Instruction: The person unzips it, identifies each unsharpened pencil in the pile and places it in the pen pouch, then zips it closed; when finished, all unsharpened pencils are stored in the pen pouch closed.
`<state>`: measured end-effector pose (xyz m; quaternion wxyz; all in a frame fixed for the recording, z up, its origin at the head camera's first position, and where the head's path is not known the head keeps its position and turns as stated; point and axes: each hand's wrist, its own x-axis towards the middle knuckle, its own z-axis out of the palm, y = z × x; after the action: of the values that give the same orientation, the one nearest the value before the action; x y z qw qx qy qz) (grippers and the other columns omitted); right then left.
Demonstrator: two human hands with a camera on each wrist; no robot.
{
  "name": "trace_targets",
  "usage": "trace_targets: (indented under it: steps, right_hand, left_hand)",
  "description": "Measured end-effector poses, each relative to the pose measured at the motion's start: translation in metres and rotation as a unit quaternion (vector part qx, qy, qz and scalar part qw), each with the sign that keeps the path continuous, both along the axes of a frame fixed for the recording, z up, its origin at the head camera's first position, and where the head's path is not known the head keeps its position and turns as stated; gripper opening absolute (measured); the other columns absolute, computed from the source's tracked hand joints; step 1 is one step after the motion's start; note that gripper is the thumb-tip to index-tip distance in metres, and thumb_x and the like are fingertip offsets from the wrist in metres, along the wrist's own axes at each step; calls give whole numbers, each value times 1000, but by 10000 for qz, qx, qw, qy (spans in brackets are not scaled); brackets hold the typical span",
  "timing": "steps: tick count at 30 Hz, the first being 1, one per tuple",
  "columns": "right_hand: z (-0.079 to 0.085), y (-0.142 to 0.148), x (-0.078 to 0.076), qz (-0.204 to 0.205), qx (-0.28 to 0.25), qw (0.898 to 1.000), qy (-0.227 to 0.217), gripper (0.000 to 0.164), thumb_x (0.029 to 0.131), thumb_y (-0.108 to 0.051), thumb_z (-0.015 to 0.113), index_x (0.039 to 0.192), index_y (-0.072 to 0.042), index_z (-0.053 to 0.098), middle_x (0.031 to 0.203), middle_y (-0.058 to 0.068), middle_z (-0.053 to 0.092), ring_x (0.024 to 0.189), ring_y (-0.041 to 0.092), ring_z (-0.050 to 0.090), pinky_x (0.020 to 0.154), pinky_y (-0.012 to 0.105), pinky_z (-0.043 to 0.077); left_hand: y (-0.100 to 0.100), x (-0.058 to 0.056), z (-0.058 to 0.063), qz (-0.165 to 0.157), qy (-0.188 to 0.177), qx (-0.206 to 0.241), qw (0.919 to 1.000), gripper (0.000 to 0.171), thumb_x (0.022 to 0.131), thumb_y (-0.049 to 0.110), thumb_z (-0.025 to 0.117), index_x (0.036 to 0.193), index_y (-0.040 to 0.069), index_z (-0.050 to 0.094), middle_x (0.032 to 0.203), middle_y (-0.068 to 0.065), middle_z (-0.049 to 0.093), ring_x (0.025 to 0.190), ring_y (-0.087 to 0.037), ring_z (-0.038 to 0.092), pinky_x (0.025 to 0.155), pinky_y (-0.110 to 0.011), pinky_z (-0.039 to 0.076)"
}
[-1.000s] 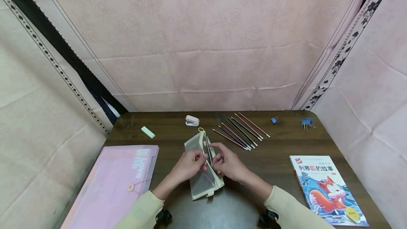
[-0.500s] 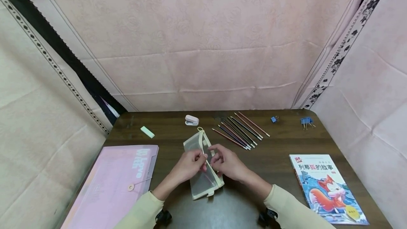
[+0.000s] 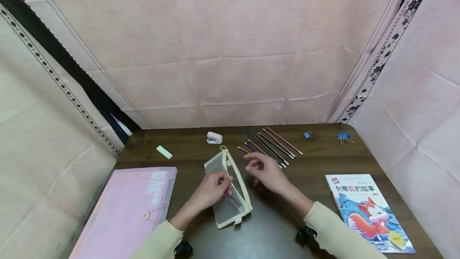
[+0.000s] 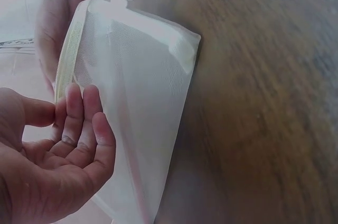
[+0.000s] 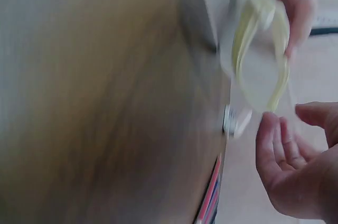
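Observation:
A see-through mesh pencil case (image 3: 222,215) with a cream zipper edge lies slanted in front of the person, its mouth parted. My left hand (image 3: 213,189) pinches the left side of that mouth between thumb and forefinger. Through the mesh in the left wrist view, a thin pinkish stick (image 4: 132,163) shows inside the case. My right hand (image 3: 267,174) hovers right of the case, fingers loosely bent and holding nothing. Just beyond it several pencils (image 3: 284,140) lie fanned out, some of their lower ends hidden behind the hand.
A white stapler (image 3: 214,138) and pale green eraser (image 3: 164,152) lie toward the back of the dark wooden table (image 3: 258,231). On the left is a pink folder (image 3: 122,207), on the right a picture book (image 3: 371,217). Blue binder clips (image 3: 344,136) sit back right.
My right hand has left the case's mouth and moved right toward the pencils. A dark stick that stood in the mouth has slipped from sight. My left hand keeps its pinch.

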<state>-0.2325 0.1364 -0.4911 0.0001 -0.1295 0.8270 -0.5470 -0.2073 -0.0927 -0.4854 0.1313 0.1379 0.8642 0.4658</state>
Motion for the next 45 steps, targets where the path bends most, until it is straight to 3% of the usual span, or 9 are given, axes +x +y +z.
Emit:
trace_targets:
  steps: [3,10,14,18,24,38,45]
  right_hand:
    - [-3,17,-16,-432,485,9967,495,30,88,-22,70,115,-33,63,89,-6,71,71,20,66,60,28,52]
    - [-12,60,-49,-1121,1294,9790,1108,27,87,-16,70,113,-26,66,84,-3,71,73,12,63,65,27,48]
    - [-17,79,-62,-1076,1975,9642,1402,33,85,-9,70,117,-19,66,86,0,67,74,14,61,66,31,47]
    - [-24,90,-73,-934,2668,9485,1429,37,84,-8,71,119,-18,65,86,0,63,72,14,56,63,32,45]
    - [-29,92,-76,-755,3271,9342,1208,35,85,-12,70,118,-23,67,86,-3,58,69,14,53,56,29,40]
    - [-27,90,-79,-586,3634,9232,1101,35,85,-8,68,118,-20,69,93,-1,69,70,13,56,52,28,40]
    - [-25,89,-81,-490,3715,9209,1076,38,84,-6,66,118,-22,69,94,0,71,64,15,51,47,28,35]
  left_hand:
    - [0,1,0,53,21,-16,10000,38,97,47,51,78,15,60,72,1,70,66,-12,61,52,-25,43]
    - [0,1,-1,16,130,20,9999,40,97,48,50,76,14,59,71,2,70,65,-14,60,50,-23,40]
    - [0,0,-1,-74,183,136,9997,41,98,45,50,74,13,57,70,1,70,67,-18,62,51,-23,40]
    - [-1,-1,-1,-71,200,126,9997,41,98,46,49,74,13,58,70,2,70,65,-17,61,49,-23,39]
    - [0,-1,0,-53,248,8,9997,42,97,49,49,75,15,58,71,4,70,61,-10,56,48,-24,38]
    - [1,-1,2,-59,123,43,9999,38,98,45,50,76,15,59,72,3,70,65,-13,61,49,-24,39]
    - [1,-1,3,-72,154,95,9998,38,98,43,50,75,15,59,71,3,70,65,-13,61,49,-24,40]
